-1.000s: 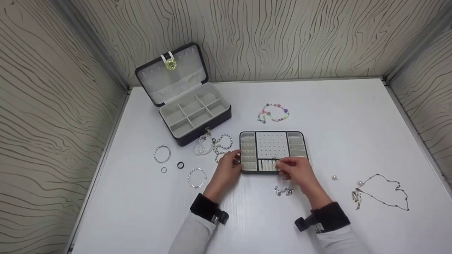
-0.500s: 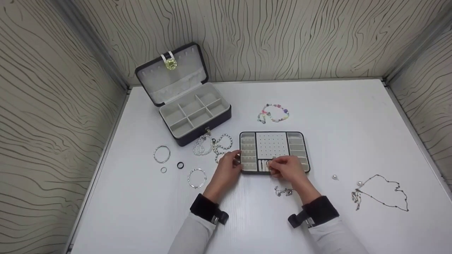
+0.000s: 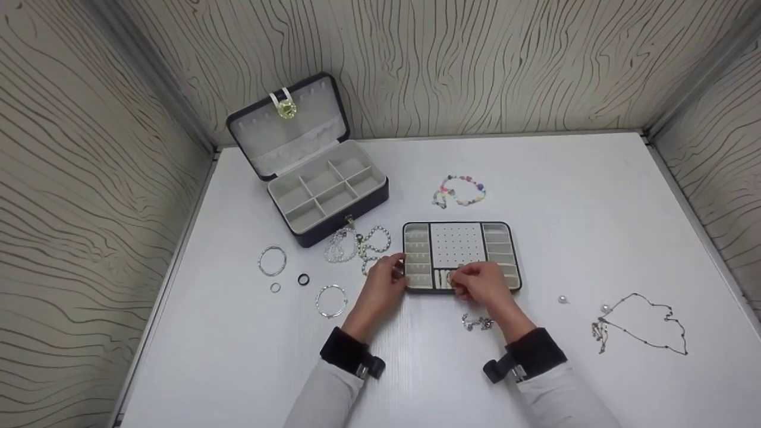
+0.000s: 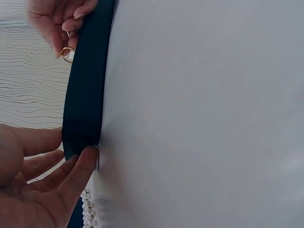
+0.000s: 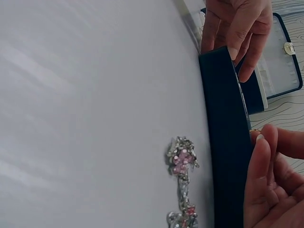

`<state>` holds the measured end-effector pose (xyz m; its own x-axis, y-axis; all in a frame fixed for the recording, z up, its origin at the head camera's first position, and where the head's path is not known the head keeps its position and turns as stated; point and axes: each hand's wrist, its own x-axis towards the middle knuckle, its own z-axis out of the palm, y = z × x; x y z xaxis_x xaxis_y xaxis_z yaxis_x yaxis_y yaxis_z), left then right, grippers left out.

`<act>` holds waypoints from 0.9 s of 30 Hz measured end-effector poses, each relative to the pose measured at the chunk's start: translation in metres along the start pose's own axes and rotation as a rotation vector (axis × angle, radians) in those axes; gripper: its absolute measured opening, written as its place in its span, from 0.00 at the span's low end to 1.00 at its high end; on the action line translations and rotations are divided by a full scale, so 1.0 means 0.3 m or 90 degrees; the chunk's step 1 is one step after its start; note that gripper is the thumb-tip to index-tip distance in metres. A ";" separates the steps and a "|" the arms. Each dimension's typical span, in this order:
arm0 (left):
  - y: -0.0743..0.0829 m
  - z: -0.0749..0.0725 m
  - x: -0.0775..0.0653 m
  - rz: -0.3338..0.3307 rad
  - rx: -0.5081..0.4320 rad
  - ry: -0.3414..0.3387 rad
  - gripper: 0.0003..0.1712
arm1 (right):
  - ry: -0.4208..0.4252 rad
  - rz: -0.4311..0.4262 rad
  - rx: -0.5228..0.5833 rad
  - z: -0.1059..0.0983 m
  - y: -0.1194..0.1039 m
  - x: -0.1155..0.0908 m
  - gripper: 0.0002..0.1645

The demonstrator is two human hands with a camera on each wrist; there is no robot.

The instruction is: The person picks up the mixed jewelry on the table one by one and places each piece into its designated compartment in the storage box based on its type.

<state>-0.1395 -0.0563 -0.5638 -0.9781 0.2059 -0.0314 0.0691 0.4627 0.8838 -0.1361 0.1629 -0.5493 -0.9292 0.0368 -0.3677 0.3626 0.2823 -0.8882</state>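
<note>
Where the right hand (image 3: 483, 282) pinches, a gold ring (image 4: 65, 49) seemingly shows.

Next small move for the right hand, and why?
Probably ease the gold ring down between the white rolls: the right hand pinches it there, showing above the rim of the tray, and the left hand grips the tray's side.

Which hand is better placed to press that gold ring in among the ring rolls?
The right hand, most likely: it pinches the gold ring at the ring rolls, while the left hand holds the jewelry tray by its left end.
</note>
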 end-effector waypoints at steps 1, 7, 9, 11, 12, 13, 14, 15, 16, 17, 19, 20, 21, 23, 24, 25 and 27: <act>0.000 0.000 -0.001 0.000 -0.003 0.001 0.28 | 0.001 0.002 -0.004 0.001 0.000 0.000 0.11; -0.001 -0.001 -0.005 -0.005 -0.020 0.001 0.27 | 0.001 0.006 -0.038 0.007 -0.002 0.002 0.10; 0.000 0.000 -0.005 -0.007 -0.017 0.001 0.27 | 0.003 0.005 -0.049 0.009 -0.004 0.001 0.10; 0.000 0.001 -0.005 -0.010 -0.004 0.003 0.27 | 0.005 0.003 -0.056 0.009 -0.005 0.001 0.10; 0.001 0.002 -0.005 -0.011 0.002 0.003 0.27 | 0.007 0.001 -0.059 0.010 -0.006 0.001 0.10; 0.001 0.002 -0.004 -0.015 0.008 0.003 0.27 | 0.010 0.000 -0.062 0.010 -0.007 0.000 0.10; 0.001 0.003 -0.004 -0.019 0.013 0.003 0.28 | 0.012 -0.003 -0.066 0.011 -0.009 0.000 0.10; 0.002 0.003 -0.004 -0.023 0.020 0.003 0.28 | 0.012 -0.007 -0.073 0.012 -0.010 -0.001 0.10; 0.003 0.004 -0.004 -0.025 0.022 0.003 0.28 | 0.013 -0.011 -0.081 0.013 -0.011 0.000 0.10; 0.003 0.005 -0.004 -0.027 0.023 0.003 0.28 | 0.015 -0.012 -0.088 0.014 -0.013 0.000 0.10; 0.003 0.005 -0.005 -0.029 0.020 0.003 0.28 | 0.017 -0.016 -0.106 0.017 -0.013 0.000 0.10; 0.003 0.006 -0.006 -0.029 0.017 0.004 0.28 | 0.018 -0.018 -0.115 0.018 -0.013 0.001 0.10; 0.002 0.006 -0.006 -0.029 0.017 0.004 0.28 | 0.019 -0.019 -0.123 0.020 -0.012 0.002 0.10; 0.001 0.006 -0.006 -0.029 0.011 0.005 0.28 | 0.025 -0.023 -0.134 0.022 -0.010 0.003 0.10; 0.000 0.006 -0.006 -0.028 0.007 0.005 0.28 | 0.026 -0.025 -0.138 0.023 -0.008 0.002 0.10; 0.000 0.006 -0.006 -0.027 0.004 0.005 0.28 | 0.028 -0.026 -0.141 0.023 -0.007 0.003 0.10; -0.001 0.005 -0.005 -0.024 -0.001 0.006 0.28 | 0.027 -0.031 -0.148 0.023 -0.004 0.004 0.10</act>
<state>-0.1378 -0.0555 -0.5645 -0.9816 0.1809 -0.0604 0.0319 0.4679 0.8832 -0.1372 0.1559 -0.5504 -0.9491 0.0571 -0.3098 0.2962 0.4971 -0.8156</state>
